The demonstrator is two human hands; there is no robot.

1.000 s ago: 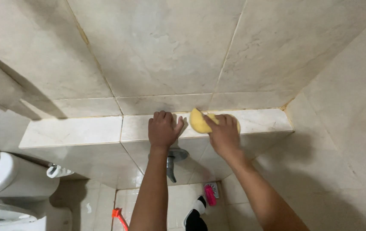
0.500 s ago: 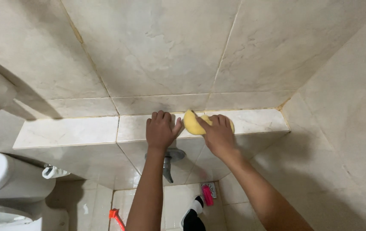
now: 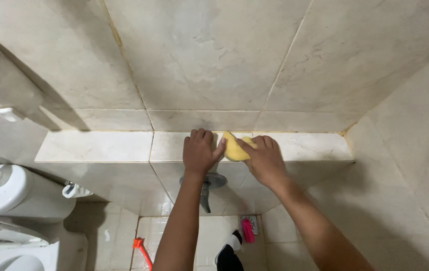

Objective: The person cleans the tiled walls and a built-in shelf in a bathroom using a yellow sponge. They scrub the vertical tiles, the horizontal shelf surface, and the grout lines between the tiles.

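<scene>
We see a soft yellow sponge [image 3: 233, 147] lying on the pale marble-tiled ledge [image 3: 99, 146] that runs along the foot of the wall, near the ledge's middle. Its long axis runs roughly along the ledge, tilted a little, with its upper end pointing toward the wall and its lower end tucked under the fingers. Our right hand [image 3: 264, 159] presses down on it with fingers curled over its right part, gripping it against the tile. Our left hand [image 3: 200, 151] lies flat on the ledge just beside the sponge, fingers spread and extended, holding nothing; its fingertips [image 3: 220, 145] touch the sponge's left edge.

Below the ledge, a grey metal lever tap [image 3: 207, 186] juts from the tiled face, partly covered by our left forearm. On the floor tiles we see a pink brush [image 3: 247, 230] beside a small drain, an orange-handled tool [image 3: 142, 251] and a foot in a black-and-white sock [image 3: 228, 251]. The white toilet cistern [image 3: 3, 190] stands at the left, well apart from the hands.

Much of the sponge is hidden under the right hand, so we cannot tell its full shape. The toilet and the orange tool are cut off by the frame's edge.
</scene>
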